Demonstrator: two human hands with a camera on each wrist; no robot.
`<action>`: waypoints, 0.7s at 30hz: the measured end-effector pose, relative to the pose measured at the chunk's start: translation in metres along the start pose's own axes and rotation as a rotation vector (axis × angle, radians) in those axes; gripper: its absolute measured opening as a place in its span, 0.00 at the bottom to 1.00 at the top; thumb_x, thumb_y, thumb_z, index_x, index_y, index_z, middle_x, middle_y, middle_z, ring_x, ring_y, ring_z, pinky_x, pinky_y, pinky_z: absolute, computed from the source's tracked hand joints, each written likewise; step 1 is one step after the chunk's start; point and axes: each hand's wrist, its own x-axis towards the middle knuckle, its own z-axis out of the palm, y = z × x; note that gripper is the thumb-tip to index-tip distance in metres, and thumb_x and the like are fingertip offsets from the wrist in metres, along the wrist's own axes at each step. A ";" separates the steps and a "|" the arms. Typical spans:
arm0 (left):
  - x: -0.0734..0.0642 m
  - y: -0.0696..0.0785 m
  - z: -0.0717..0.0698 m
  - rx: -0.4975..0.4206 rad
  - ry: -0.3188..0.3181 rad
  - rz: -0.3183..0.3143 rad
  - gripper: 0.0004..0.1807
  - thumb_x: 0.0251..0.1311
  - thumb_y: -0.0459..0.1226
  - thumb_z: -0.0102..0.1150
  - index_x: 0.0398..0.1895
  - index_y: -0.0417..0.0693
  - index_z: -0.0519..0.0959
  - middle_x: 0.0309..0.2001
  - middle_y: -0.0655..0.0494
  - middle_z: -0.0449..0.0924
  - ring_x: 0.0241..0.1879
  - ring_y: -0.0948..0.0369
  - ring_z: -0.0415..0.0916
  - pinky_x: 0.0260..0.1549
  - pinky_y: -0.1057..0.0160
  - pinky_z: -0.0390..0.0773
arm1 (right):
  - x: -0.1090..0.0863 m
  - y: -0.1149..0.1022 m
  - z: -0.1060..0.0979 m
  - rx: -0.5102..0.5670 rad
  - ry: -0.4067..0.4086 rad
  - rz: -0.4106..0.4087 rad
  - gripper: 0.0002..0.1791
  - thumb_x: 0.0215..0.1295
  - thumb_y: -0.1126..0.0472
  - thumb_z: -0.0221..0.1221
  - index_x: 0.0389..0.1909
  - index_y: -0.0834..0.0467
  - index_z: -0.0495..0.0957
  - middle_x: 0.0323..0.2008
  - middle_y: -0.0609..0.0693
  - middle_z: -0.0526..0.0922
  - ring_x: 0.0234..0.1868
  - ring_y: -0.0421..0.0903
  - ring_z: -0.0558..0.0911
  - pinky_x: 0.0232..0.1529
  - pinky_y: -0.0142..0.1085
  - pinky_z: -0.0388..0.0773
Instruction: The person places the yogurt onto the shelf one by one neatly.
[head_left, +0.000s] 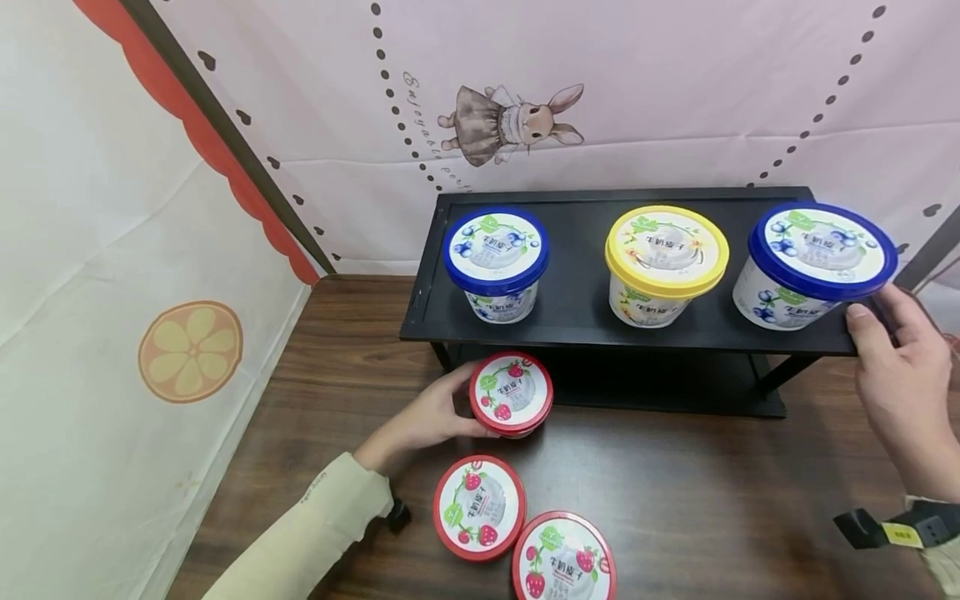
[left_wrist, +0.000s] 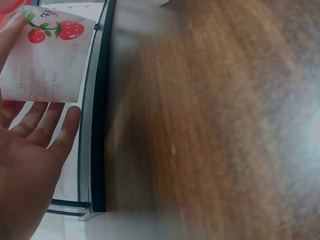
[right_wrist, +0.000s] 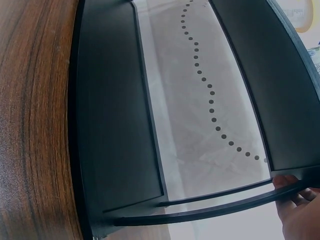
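Note:
My left hand [head_left: 437, 410] holds a red-lidded strawberry tub [head_left: 512, 392] between thumb and fingers, just in front of the left end of a black two-tier shelf [head_left: 573, 333]. In the left wrist view the tub's white side [left_wrist: 47, 65] with printed strawberries shows, the fingers along its lower edge. My right hand [head_left: 903, 367] grips the right end of the upper tier, close to a blue-lidded blueberry tub [head_left: 825, 246]. Seen from the right wrist, fingers [right_wrist: 285, 200] bend round the shelf's end frame.
Another blue-lidded tub [head_left: 495, 250] and a yellow-lidded tub [head_left: 666, 250] stand on the upper tier. Two more red-lidded tubs [head_left: 480, 507] [head_left: 564, 560] sit on the wooden table [head_left: 705, 483] in front. A printed cloth [head_left: 660, 100] hangs behind the shelf.

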 end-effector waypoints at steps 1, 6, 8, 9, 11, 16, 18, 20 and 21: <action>0.000 0.000 -0.001 -0.015 -0.003 0.001 0.48 0.49 0.40 0.76 0.73 0.50 0.61 0.63 0.54 0.70 0.62 0.58 0.68 0.60 0.53 0.68 | 0.000 0.000 0.000 0.000 -0.001 0.001 0.25 0.79 0.59 0.41 0.75 0.47 0.59 0.70 0.49 0.64 0.67 0.40 0.64 0.61 0.23 0.59; 0.004 -0.001 -0.009 -0.053 -0.010 0.000 0.46 0.51 0.38 0.75 0.73 0.50 0.61 0.64 0.53 0.70 0.62 0.57 0.69 0.59 0.55 0.70 | -0.001 -0.001 0.000 -0.009 -0.002 0.019 0.25 0.79 0.59 0.41 0.75 0.46 0.59 0.70 0.49 0.64 0.64 0.39 0.65 0.59 0.22 0.60; 0.005 -0.001 -0.012 -0.048 -0.008 -0.005 0.46 0.52 0.38 0.75 0.74 0.50 0.61 0.64 0.54 0.70 0.62 0.58 0.68 0.59 0.56 0.69 | -0.001 0.000 0.000 -0.011 -0.002 0.021 0.25 0.79 0.59 0.41 0.75 0.46 0.59 0.70 0.49 0.64 0.65 0.39 0.65 0.60 0.22 0.60; 0.006 -0.001 -0.014 -0.050 -0.006 -0.008 0.46 0.52 0.39 0.74 0.74 0.50 0.61 0.64 0.54 0.70 0.62 0.58 0.68 0.59 0.56 0.69 | -0.001 0.000 0.000 -0.012 -0.002 0.020 0.25 0.79 0.59 0.41 0.75 0.46 0.59 0.70 0.49 0.64 0.65 0.39 0.64 0.60 0.22 0.60; 0.008 0.000 -0.016 -0.052 -0.001 -0.013 0.46 0.53 0.40 0.74 0.74 0.50 0.60 0.65 0.54 0.69 0.62 0.58 0.67 0.59 0.56 0.69 | -0.001 0.000 0.000 -0.009 0.001 0.015 0.25 0.79 0.59 0.41 0.75 0.46 0.59 0.71 0.48 0.64 0.67 0.40 0.64 0.61 0.23 0.59; 0.010 -0.002 -0.022 -0.055 0.017 -0.024 0.47 0.54 0.44 0.73 0.75 0.49 0.58 0.66 0.53 0.67 0.63 0.56 0.66 0.60 0.54 0.68 | 0.000 -0.001 0.001 0.001 0.014 0.004 0.25 0.79 0.60 0.41 0.74 0.47 0.60 0.71 0.48 0.64 0.68 0.40 0.62 0.63 0.25 0.58; 0.011 -0.004 -0.024 -0.052 0.019 -0.022 0.47 0.55 0.45 0.73 0.75 0.49 0.58 0.66 0.52 0.67 0.64 0.55 0.66 0.60 0.54 0.68 | 0.000 -0.001 0.001 0.005 0.016 0.002 0.25 0.79 0.60 0.41 0.74 0.47 0.60 0.71 0.49 0.64 0.69 0.40 0.62 0.63 0.26 0.57; 0.012 -0.006 -0.025 -0.043 0.023 -0.022 0.46 0.55 0.45 0.72 0.74 0.49 0.59 0.66 0.53 0.67 0.63 0.56 0.66 0.60 0.54 0.68 | 0.000 -0.001 0.001 0.007 0.016 -0.004 0.25 0.79 0.60 0.42 0.74 0.48 0.60 0.70 0.49 0.64 0.68 0.39 0.62 0.63 0.26 0.57; 0.013 -0.006 -0.025 -0.040 0.027 -0.022 0.45 0.56 0.45 0.72 0.74 0.49 0.59 0.65 0.53 0.68 0.63 0.56 0.67 0.60 0.54 0.68 | 0.000 -0.001 0.001 0.007 0.014 -0.007 0.25 0.79 0.60 0.42 0.74 0.48 0.60 0.70 0.49 0.64 0.68 0.39 0.63 0.63 0.25 0.58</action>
